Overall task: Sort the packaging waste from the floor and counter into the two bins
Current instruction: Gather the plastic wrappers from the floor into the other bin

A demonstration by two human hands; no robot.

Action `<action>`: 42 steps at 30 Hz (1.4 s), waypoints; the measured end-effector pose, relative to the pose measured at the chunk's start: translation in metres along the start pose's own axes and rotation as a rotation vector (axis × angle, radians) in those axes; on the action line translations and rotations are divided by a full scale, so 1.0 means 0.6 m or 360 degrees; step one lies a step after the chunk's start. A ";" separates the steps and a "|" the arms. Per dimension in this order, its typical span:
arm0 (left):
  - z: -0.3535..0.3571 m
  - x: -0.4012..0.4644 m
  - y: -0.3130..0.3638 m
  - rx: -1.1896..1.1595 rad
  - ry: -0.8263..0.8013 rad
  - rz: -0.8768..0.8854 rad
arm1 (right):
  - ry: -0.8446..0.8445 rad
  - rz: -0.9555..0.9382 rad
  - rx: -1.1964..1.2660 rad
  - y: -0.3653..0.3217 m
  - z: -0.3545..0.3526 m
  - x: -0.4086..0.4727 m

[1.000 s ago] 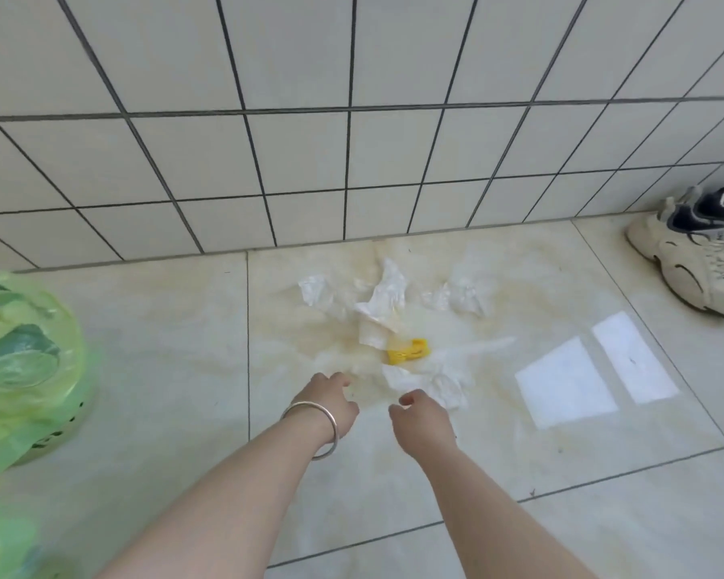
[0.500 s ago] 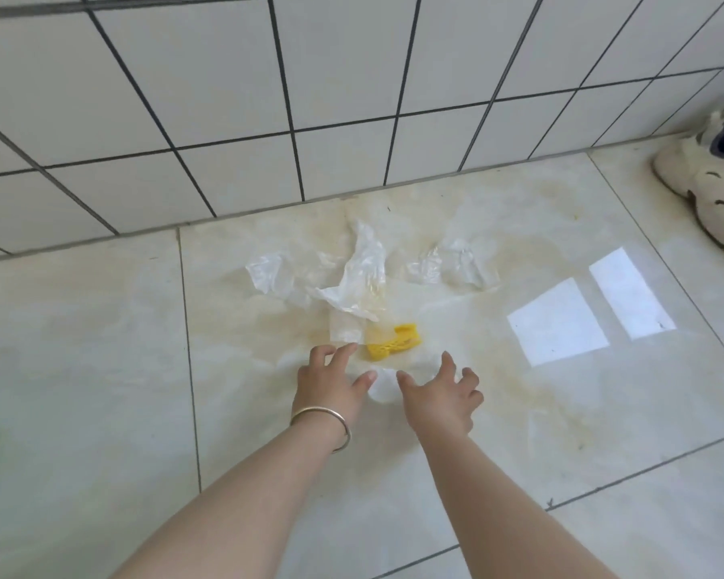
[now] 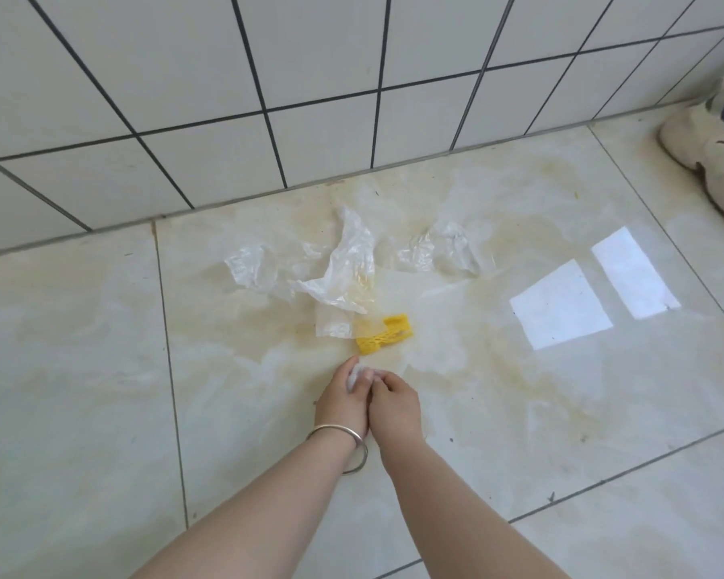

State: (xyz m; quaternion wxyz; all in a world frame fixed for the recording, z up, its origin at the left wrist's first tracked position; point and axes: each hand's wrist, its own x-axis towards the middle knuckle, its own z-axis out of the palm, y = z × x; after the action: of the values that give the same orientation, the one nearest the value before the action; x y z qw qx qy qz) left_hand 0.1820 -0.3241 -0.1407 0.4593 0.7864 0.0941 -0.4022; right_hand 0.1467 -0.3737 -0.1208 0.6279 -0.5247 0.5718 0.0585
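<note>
Where both hands were spread open half a second ago, the left hand [image 3: 343, 401] and right hand [image 3: 396, 405] now bunch a crumpled white plastic scrap [image 3: 357, 374] between curled fingers, so pickup has begun

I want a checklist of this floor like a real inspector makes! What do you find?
Surface: pale marble-look floor tile, yellowish staining around the litter.
Job's things: three crumpled clear plastic wrappers; yellow mesh piece partly under clear film; small white scrap at the fingertips. No bins in view.
Clutter: nothing seen beyond the litter.
Grippers: left hand, with a bangle on its wrist, and right hand are pressed together, pinching the scrap.
Cables: nothing seen.
Surroundings: white tiled wall behind; cream sneaker at far right; two window reflections on the floor.
</note>
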 end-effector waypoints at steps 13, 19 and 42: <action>-0.118 0.046 0.172 0.0677 0.0925 0.0848 | 0.0432 -0.0503 -0.0864 -0.100 0.020 0.036; -0.134 0.133 0.202 0.1074 0.0594 0.0429 | 0.0442 -0.0238 -0.0848 -0.111 0.068 0.070; -0.049 0.132 0.080 0.1083 0.0221 0.0400 | 0.0287 -0.0704 -0.0827 -0.066 0.054 0.105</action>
State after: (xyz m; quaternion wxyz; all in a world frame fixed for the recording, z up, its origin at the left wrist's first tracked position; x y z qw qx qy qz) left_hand 0.2751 -0.3447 -0.1592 0.2097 0.9250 -0.1113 -0.2966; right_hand 0.2163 -0.4009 -0.1531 0.4179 -0.7812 0.4634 0.0180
